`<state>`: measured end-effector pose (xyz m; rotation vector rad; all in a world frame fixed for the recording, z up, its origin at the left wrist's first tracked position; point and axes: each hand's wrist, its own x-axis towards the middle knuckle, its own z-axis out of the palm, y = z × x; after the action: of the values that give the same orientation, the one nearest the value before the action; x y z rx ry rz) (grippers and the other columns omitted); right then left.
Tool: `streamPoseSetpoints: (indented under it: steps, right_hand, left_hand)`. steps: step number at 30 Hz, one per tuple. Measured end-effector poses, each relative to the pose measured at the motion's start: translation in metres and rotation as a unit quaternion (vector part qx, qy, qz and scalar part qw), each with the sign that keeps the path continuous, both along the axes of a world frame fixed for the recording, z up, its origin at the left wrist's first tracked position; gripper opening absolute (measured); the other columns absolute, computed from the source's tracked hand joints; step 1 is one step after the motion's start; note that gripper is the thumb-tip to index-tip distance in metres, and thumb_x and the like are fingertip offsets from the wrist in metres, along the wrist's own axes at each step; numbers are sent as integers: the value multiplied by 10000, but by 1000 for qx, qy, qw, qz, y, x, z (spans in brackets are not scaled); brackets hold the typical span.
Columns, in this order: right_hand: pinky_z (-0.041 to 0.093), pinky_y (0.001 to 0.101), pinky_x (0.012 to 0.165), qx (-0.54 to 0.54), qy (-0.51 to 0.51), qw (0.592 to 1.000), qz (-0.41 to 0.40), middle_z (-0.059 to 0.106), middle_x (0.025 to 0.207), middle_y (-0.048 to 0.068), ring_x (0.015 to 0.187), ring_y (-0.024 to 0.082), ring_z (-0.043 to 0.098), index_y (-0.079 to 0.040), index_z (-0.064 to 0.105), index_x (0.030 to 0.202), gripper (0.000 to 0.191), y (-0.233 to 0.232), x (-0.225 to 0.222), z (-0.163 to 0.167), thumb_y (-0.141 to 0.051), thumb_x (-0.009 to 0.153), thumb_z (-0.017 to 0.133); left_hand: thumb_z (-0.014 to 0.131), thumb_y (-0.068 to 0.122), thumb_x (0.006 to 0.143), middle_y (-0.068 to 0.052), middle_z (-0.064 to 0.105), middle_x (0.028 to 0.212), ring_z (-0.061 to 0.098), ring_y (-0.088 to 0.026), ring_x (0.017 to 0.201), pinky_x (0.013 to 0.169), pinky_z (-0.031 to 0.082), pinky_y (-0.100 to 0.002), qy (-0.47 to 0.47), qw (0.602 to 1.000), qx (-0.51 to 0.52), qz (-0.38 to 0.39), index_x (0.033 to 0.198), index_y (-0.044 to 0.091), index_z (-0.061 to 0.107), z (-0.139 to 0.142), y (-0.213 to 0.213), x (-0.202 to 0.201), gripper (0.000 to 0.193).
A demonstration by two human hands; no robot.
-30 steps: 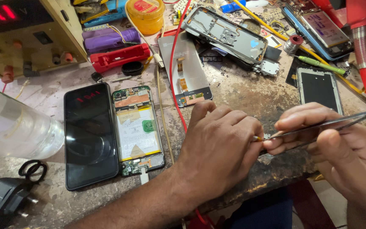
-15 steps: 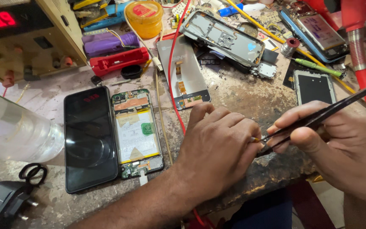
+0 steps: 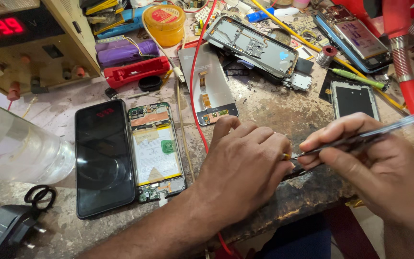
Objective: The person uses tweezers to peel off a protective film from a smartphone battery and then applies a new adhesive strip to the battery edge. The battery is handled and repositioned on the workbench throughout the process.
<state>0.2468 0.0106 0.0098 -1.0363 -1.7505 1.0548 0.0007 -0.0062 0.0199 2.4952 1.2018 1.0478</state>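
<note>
Two hands at the desk's front edge, working with tweezers.

The left hand [image 3: 245, 168] lies palm-down, fingers curled; whatever sits beneath it is hidden, so its hold cannot be determined. The right hand [image 3: 379, 163] pinches dark tweezers [image 3: 341, 144], tips meeting the left fingers. An opened phone [image 3: 155, 151] lies beside its black screen [image 3: 102, 158], toward the desk's left edge.

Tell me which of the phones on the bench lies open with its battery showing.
The phone beside the black screen, left of the left hand: its back is off, with battery and boards bare.
</note>
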Motion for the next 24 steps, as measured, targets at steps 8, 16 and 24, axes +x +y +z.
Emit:
streamPoseSetpoints:
  steps: [8, 16, 24]
  right_hand:
    - [674, 345, 721, -8, 41, 996, -76, 761, 966, 245, 825, 245, 781, 34, 512, 1120, 201, -5, -21, 12, 65, 953, 618]
    - [665, 328, 704, -10, 77, 992, -98, 750, 960, 224, 803, 227, 768, 18, 512, 1124, 208, -11, -32, 9, 61, 954, 625]
    - [678, 327, 731, 7, 41, 994, -101, 747, 948, 219, 829, 220, 776, 16, 505, 1096, 209, -13, -36, 10, 57, 942, 640]
  left_hand:
    - [763, 231, 830, -53, 686, 910, 648, -247, 995, 986, 353, -469, -18, 1000, -1, -4, 947, 111, 657, -1, -1, 0, 199]
    - [757, 259, 857, -45, 687, 880, 658, -236, 967, 961, 362, -448, -28, 1000, 12, 5, 916, 104, 663, -1, -2, 0, 190]
    - [755, 238, 839, -51, 682, 861, 655, -241, 945, 953, 364, -450, -25, 1000, 0, 1, 914, 99, 667, 0, -1, 0, 181]
